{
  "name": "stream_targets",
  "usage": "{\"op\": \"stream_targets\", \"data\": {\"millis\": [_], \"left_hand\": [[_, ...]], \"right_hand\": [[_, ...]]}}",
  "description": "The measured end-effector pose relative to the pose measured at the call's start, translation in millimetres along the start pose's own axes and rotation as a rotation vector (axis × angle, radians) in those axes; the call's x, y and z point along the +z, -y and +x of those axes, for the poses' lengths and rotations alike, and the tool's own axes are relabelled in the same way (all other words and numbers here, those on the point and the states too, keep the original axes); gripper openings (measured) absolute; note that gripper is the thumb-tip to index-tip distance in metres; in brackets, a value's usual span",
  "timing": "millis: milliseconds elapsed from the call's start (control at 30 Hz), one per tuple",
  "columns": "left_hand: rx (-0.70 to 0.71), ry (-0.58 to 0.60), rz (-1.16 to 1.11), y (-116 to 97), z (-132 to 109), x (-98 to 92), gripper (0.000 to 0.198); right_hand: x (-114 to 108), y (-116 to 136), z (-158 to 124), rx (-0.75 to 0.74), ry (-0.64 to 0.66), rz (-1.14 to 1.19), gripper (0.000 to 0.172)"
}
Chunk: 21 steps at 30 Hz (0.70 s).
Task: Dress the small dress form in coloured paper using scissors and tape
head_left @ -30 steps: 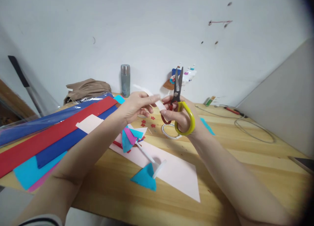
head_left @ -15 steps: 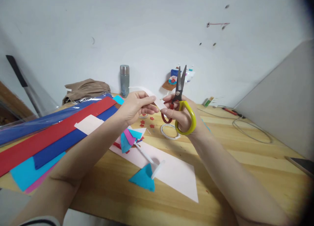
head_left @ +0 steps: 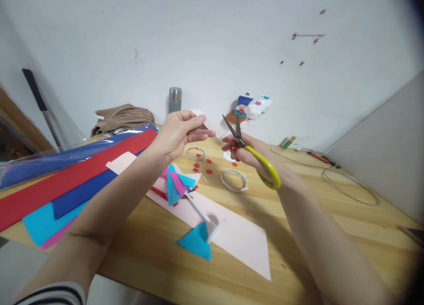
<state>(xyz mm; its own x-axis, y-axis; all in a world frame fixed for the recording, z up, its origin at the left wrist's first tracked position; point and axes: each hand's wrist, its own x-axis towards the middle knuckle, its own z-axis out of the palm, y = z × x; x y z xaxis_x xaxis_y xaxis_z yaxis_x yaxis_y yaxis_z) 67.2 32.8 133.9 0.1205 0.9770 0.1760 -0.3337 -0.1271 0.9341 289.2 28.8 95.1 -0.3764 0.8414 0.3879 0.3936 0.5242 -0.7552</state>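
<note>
Pinched between the thumb and fingers of my left hand [head_left: 180, 135] is a pale strip of paper [head_left: 210, 123], hard to make out against the wall. My right hand [head_left: 253, 154] grips scissors [head_left: 239, 137] by their yellow handle, blades parted and pointing up and left, apart from the strip. Below my hands, small red flower cutouts [head_left: 209, 172] and a roll of white tape [head_left: 233, 181] lie on the wooden table [head_left: 149, 256]. A white stick [head_left: 198, 207] with blue and pink paper pieces lies across a pale pink sheet [head_left: 245, 243].
Red [head_left: 76, 177] and blue strips [head_left: 89, 192] lie under my left forearm. Brown cloth [head_left: 126, 119] and a grey flask [head_left: 175, 101] stand behind. A paper decoration [head_left: 243, 110] rests by the wall. On the right are a cable [head_left: 347, 199] and a red-handled tool [head_left: 319, 158].
My right hand has moved right and away from the paper strip, and the scissors have tilted left. My left hand keeps the strip. The view has turned slightly left.
</note>
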Motion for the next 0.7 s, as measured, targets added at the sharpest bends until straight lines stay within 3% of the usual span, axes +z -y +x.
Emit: {"op": "stream_targets", "data": {"millis": [200,467,700], "left_hand": [[0.021,0.0,0.015,-2.0,1.1,-3.4,0.026],[-0.008,-0.024,0.098,2.1,1.7,0.5,0.028],[-0.004,-0.028,0.094,4.2,4.7,-2.4,0.025]], "right_hand": [[5.6,8.2,-1.0,0.023,0.101,-0.196,0.064],[12.1,10.8,-6.1,0.054,0.136,-0.156,0.061],[13.8,8.8,-6.3,0.044,0.113,-0.119,0.068]]}}
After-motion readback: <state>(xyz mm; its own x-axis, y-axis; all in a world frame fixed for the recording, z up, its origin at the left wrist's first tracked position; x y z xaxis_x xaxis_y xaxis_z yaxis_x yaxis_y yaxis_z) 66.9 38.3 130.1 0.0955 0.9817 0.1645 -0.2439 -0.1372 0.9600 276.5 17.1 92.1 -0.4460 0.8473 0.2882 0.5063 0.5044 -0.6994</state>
